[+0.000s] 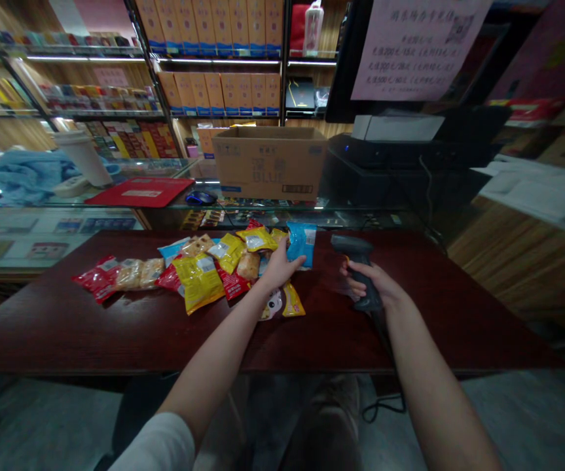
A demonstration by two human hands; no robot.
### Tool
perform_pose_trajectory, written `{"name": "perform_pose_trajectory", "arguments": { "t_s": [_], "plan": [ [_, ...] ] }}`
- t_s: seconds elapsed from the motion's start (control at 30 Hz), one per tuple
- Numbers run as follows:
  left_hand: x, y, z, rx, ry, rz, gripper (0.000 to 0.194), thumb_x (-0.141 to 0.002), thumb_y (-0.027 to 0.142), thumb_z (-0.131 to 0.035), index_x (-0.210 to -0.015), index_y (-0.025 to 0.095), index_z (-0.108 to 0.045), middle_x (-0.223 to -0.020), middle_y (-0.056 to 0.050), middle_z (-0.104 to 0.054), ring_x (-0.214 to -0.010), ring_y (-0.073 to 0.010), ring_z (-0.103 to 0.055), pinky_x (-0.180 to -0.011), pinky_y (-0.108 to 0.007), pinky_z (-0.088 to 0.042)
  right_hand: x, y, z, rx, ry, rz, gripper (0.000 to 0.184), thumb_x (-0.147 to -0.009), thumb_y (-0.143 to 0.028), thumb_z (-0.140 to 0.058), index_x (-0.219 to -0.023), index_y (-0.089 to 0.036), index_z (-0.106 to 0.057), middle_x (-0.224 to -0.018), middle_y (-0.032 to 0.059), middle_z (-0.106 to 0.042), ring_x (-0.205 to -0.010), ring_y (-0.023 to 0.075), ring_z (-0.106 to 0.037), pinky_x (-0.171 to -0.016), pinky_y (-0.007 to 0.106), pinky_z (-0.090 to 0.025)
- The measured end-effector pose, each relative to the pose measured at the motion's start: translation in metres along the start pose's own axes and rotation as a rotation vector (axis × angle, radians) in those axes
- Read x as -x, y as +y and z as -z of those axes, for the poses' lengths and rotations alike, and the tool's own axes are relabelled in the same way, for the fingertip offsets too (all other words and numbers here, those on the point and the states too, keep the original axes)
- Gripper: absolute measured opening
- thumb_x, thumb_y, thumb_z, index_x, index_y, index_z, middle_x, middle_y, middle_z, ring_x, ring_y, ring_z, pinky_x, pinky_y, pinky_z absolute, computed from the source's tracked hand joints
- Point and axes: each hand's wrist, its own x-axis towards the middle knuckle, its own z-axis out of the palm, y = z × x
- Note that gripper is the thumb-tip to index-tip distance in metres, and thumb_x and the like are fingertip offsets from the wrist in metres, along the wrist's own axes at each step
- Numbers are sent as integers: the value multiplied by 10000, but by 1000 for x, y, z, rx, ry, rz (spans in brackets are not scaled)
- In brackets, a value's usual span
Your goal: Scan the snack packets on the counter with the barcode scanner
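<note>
My left hand [280, 264] grips a blue snack packet [302, 242], lifted off the dark red table [115, 327] at the right end of a heap of snack packets [203, 268]. My right hand [368, 280] is closed round the handle of a dark barcode scanner [353, 247], whose head points left toward the blue packet. The scanner's cable [385, 405] hangs down off the table's front edge. A yellow packet [198, 281] and red packets [98, 278] lie in the heap.
Behind the table runs a glass counter [56, 219] with a cardboard box [268, 162], a computer mouse [200, 197], a red mat [139, 191] and a black printer [390, 163]. Shelves of boxed goods [213, 59] fill the back wall.
</note>
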Motion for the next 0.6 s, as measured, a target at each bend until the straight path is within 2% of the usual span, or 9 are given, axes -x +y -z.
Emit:
{"name": "perform_pose_trajectory", "arguments": {
  "t_s": [0.23, 0.4, 0.6],
  "plan": [
    [1, 3, 1, -39, 12, -36, 568, -840, 283, -652, -1357, 160, -453, -1247, -127, -664, -1105, -254, -658, -995, -417, -502, 3, -3, 1, -3, -5, 46, 323, -710, -366, -804, -920, -172, -654, -809, 29, -670, -397, 22, -335, -317, 187, -253],
    [8, 24, 14, -308, 217, -50, 589, -874, 334, -610, -1407, 144, -447, -1405, -190, -564, -1309, -314, -538, -1072, -449, -440, 1, -2, 2, -26, -15, 33, 342, -700, -366, -817, -932, -173, -658, -775, 2, -643, -400, 21, -346, -325, 178, -257],
    [11, 42, 43, -612, 388, 98, 695, -892, 467, -555, -1467, 105, -409, -1187, -213, -680, -1116, -377, -638, -982, -491, -461, 2, -4, 2, -28, -34, 12, 368, -687, -377, -827, -932, -169, -647, -755, -17, -613, -402, 24, -360, -333, 178, -284]
  ]
}}
